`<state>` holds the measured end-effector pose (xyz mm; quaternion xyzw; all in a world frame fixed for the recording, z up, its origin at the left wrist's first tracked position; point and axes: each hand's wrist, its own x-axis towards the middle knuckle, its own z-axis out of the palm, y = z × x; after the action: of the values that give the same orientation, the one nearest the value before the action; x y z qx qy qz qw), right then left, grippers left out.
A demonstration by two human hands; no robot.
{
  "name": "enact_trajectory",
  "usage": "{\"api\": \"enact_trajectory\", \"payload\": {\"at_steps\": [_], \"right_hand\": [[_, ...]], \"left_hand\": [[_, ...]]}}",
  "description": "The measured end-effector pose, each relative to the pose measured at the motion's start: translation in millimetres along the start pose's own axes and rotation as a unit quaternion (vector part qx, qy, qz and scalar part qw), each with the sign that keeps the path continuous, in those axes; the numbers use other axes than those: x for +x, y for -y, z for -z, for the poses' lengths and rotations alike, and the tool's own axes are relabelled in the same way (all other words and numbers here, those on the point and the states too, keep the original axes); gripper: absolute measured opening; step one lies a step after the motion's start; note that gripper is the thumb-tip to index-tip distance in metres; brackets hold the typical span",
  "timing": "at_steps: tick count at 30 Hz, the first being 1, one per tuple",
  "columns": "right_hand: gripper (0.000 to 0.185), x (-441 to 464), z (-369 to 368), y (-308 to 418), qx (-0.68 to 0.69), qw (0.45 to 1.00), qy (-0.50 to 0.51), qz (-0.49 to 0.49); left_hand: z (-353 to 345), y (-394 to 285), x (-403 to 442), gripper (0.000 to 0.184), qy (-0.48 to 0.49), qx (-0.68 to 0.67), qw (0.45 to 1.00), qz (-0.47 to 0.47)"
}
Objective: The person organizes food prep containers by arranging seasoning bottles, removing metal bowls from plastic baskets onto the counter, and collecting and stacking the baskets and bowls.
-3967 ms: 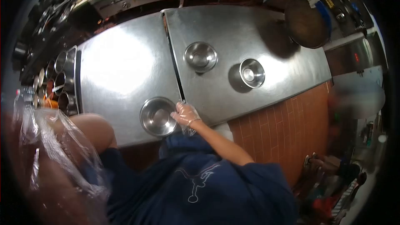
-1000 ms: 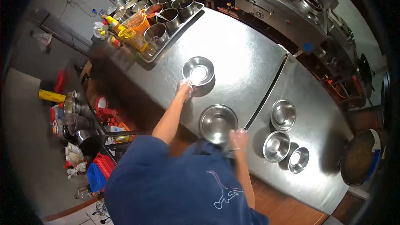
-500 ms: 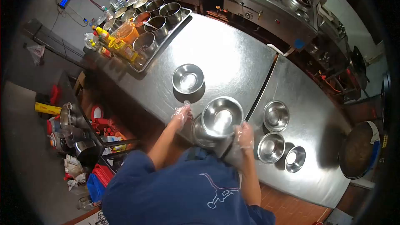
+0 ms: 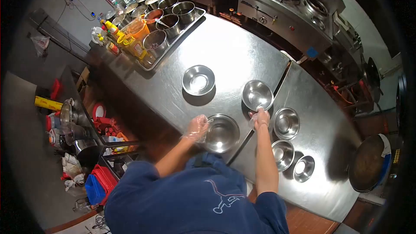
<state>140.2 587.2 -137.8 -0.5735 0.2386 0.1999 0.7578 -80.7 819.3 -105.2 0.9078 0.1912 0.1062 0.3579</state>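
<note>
Both my hands wear thin clear plastic gloves. My right hand [image 4: 261, 119] pinches the near rim of a steel bowl [image 4: 256, 94], which is beside the seam between the two tables. My left hand [image 4: 197, 128] is closed at the left rim of a larger, deeper steel bowl [image 4: 222, 134], close to the table's front edge. Nothing shows inside either bowl. Farther back on the same table stands another steel bowl [image 4: 198, 81], untouched.
Three smaller steel bowls, among them one nearest the front [image 4: 304, 169], stand on the right-hand table [image 4: 323, 125]. A tray [image 4: 193, 24] at the back left carries pots and bottles. A large wok [image 4: 370, 162] sits at far right; stoves [image 4: 264, 11] line the back.
My right hand has carried the upper bowl away from the larger one, to the back right. My left hand has moved right to the larger bowl's rim.
</note>
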Motion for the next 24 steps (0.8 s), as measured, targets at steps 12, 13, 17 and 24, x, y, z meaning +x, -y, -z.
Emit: {"api": "enact_trajectory", "payload": {"at_steps": [12, 13, 17, 24], "right_hand": [[0.023, -79.7, 16.8, -38.6, -0.062, 0.993, 0.087, -0.042], [0.021, -86.0, 22.2, -45.2, -0.14, 0.984, 0.109, 0.0], [0.022, -111.4, 31.1, -76.1, -0.309, 0.931, 0.097, 0.167], [0.036, -164.5, 20.4, -51.7, -0.487, 0.847, 0.007, 0.212]], "left_hand": [[12.3, -7.7, 12.7, 0.024, 0.082, 0.08, 0.99, 0.08], [24.3, -17.7, 14.8, 0.027, 0.126, 0.116, 0.983, 0.066], [53.2, -45.6, 29.4, 0.037, 0.208, 0.158, 0.964, 0.054], [72.8, -8.2, 87.8, 0.03, 0.279, 0.112, 0.948, -0.107]]}}
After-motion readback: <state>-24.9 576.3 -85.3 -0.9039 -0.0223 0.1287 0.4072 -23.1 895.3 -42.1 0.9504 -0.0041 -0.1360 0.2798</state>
